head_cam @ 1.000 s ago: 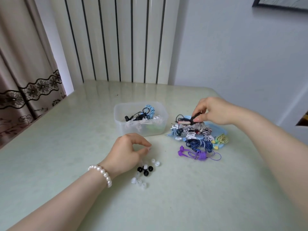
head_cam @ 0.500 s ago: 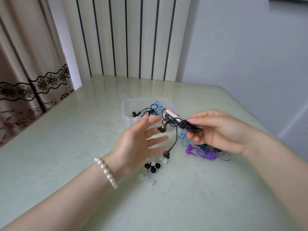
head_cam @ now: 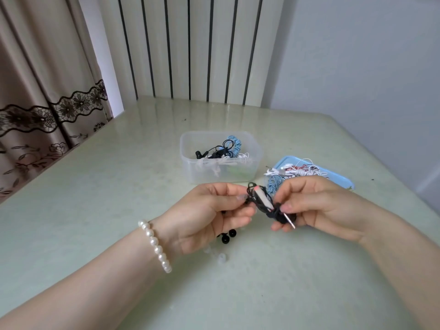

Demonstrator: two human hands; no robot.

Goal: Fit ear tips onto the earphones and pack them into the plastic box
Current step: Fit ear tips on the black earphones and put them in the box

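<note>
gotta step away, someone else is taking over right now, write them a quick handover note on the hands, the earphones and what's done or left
Left hand: fingers curled on one end of the black earphones.
Right hand: pinches the wound bundle of the same pair, plug sticking out below.
Plastic box: behind the hands, already holds several packed pairs.
Blue lid: right of the box, with unpacked white and blue earphones on it.
Loose ear tips: black and clear ones on the table under the left hand.
Done: some pairs packed.
Left: tip and pack the black pair, then the pile on the lid.
</note>
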